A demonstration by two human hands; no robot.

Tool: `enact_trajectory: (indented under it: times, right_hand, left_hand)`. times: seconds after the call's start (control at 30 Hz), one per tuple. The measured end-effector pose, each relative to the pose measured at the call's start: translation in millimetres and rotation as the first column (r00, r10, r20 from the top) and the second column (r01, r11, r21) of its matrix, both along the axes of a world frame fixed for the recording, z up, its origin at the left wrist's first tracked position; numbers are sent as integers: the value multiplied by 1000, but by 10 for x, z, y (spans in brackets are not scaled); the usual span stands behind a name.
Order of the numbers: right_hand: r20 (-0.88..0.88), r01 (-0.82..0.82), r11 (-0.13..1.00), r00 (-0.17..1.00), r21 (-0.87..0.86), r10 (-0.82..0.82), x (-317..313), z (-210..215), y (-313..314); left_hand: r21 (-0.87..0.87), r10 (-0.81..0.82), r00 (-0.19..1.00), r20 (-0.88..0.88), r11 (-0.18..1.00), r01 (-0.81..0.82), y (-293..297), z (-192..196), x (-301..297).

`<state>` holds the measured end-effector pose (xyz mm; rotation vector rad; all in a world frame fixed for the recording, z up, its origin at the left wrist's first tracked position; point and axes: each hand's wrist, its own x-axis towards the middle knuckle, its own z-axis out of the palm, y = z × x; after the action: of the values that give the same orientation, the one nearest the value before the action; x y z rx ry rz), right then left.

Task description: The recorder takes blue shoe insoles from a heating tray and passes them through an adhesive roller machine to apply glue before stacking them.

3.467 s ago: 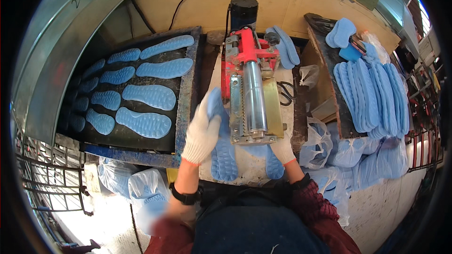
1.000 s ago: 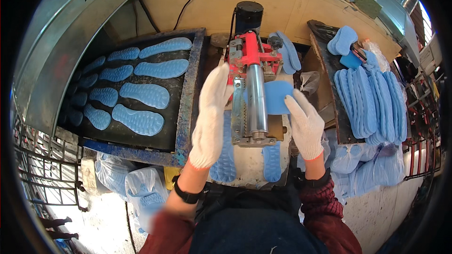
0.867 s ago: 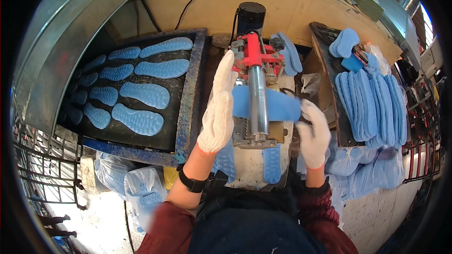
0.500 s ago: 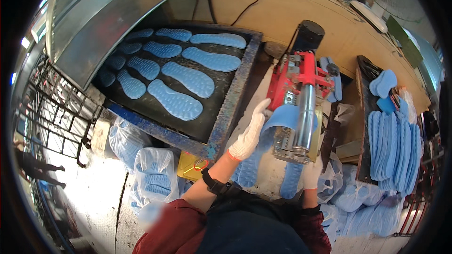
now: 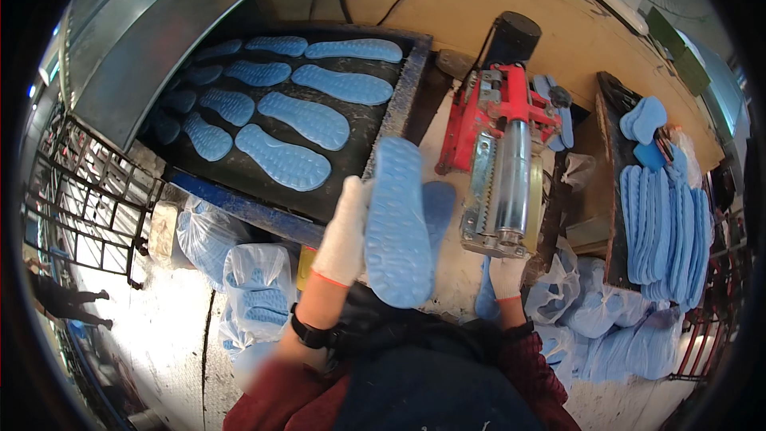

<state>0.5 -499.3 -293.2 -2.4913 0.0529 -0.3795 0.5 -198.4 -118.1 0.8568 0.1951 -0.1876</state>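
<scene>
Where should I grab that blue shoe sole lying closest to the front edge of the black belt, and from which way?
Probably take the nearest blue sole by its narrow middle, coming down from above with fingers across its width. It lies flat, bumpy side up, on the black belt, with bare belt along both long edges, so fingers can slip in there. The left hand already holds another sole.

Only one view exists: a head-worn fisheye camera that looks steeply down, close over the bench. The red roller machine [image 5: 504, 161] sits at 1 o'clock, the dark conveyor belt [image 5: 363, 140] at 11 o'clock, the forearms enter at 6 o'clock.
</scene>
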Motion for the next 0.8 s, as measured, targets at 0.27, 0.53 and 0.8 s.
enact_trajectory:
  times: [0.27,0.53,0.8]
  right_hand:
    - [-89,-127,963,990,-237,109,-22,222,176]
    - [-231,-247,962,949,-115,216,113,396,1042]
    - [-218,-168,942,947,291,236,225,10,710]
  left_hand:
    - [-25,-62,974,218,997,69,422,-284,93]
    - [-488,133,976,174,872,-32,256,-529,136]
    - [-490,160,970,182,870,-51,305,-660,118]
